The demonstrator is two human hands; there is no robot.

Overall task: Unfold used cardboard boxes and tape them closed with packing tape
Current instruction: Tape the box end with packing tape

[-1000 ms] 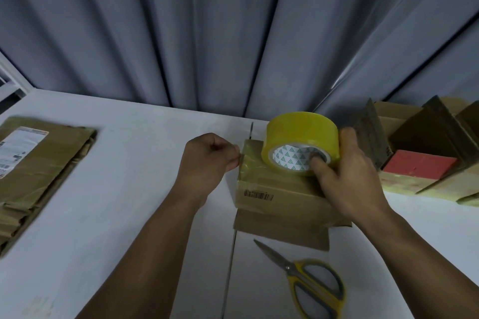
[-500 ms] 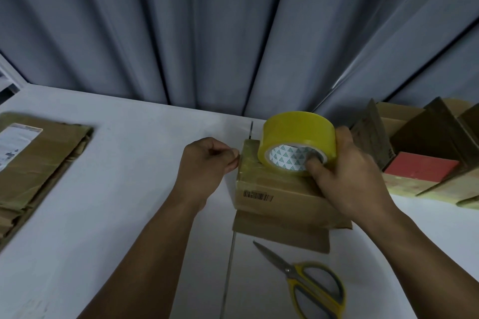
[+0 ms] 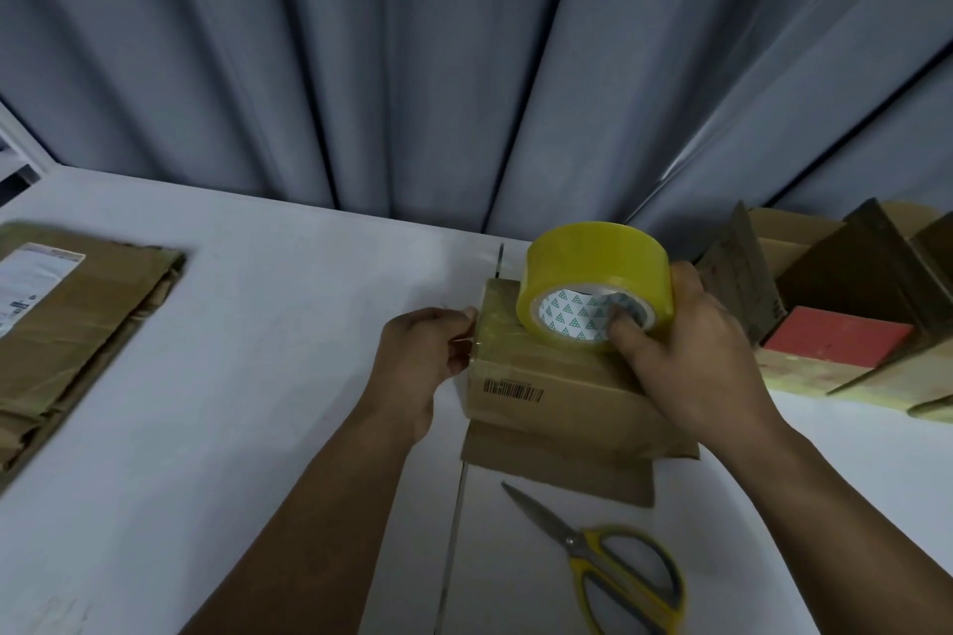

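Tape roll (image 3: 593,273): light, rigid ring; gripped by right hand (image 3: 691,351), thumb in core.
Tape end (image 3: 477,333): thin, sticky; seemingly pinched by left hand (image 3: 417,366) at box (image 3: 557,387) edge.

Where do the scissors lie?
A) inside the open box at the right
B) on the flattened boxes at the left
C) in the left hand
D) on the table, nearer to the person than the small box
D: the scissors lie on the white table, in front of the small box; no hand touches them.
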